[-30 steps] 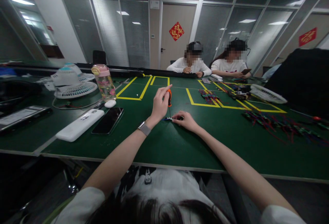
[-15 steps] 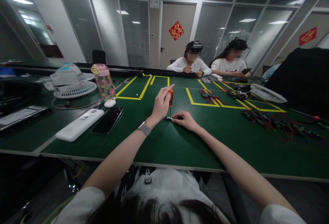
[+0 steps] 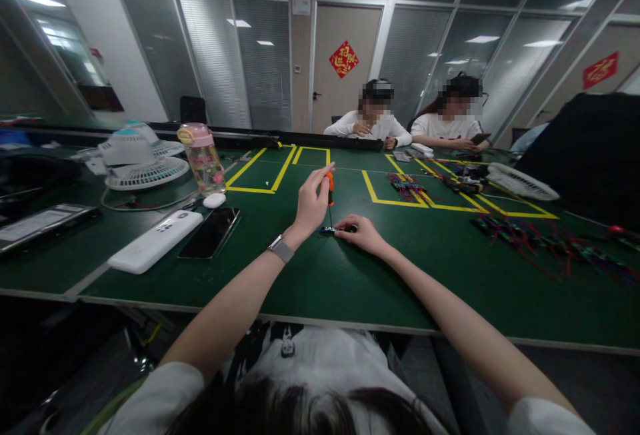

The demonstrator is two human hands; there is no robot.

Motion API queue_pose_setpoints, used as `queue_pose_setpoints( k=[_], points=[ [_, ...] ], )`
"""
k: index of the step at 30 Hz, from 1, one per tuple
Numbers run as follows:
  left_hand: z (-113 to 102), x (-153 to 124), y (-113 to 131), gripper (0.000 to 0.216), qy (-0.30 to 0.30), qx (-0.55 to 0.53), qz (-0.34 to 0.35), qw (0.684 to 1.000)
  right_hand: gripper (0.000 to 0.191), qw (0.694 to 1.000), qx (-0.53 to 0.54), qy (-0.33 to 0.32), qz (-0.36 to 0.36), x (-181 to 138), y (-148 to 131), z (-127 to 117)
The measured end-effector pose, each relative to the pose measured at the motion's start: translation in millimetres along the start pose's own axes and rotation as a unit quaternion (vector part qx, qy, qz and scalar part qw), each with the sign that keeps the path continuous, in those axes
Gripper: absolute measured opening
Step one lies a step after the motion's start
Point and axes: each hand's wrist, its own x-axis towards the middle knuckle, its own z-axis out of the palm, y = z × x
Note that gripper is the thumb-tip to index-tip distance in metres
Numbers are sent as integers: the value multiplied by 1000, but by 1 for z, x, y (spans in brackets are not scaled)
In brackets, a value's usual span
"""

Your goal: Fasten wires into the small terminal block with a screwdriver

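The green counter (image 3: 380, 302) has its near edge well back from the hands, with room to move between the forearms. On it, 1 screwdriver (image 3: 331, 188) stands nearly upright, its shaft running down to 1 small board (image 3: 327, 230). The left hand (image 3: 313, 200) has its grip closed round the handle; the right hand (image 3: 364, 235) has its grip pinched on the board's right end. To the left are 1 phone (image 3: 210, 233) and 1 bottle (image 3: 204, 162).
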Motion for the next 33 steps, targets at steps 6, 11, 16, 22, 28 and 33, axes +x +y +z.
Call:
queue_pose_setpoints(
  k=[6,11,16,22,28,33],
  points=[
    [-1,-1,1,18,53,47,-9,997,19,1000,1,5,0,1,2,1],
    [1,0,0,33,-2,-19,-15,1000,21,1000,-1,2,2,0,0,1],
    [0,-2,2,22,27,7,-7,1000,19,1000,0,6,5,0,-1,1],
    [1,-2,-1,28,30,18,-8,999,20,1000,0,5,2,0,-1,0],
    [2,-2,0,29,-5,-10,-7,1000,20,1000,-7,0,-1,0,1,1],
    [1,-2,2,22,15,24,-4,1000,19,1000,-2,2,-3,0,2,1]
  ],
)
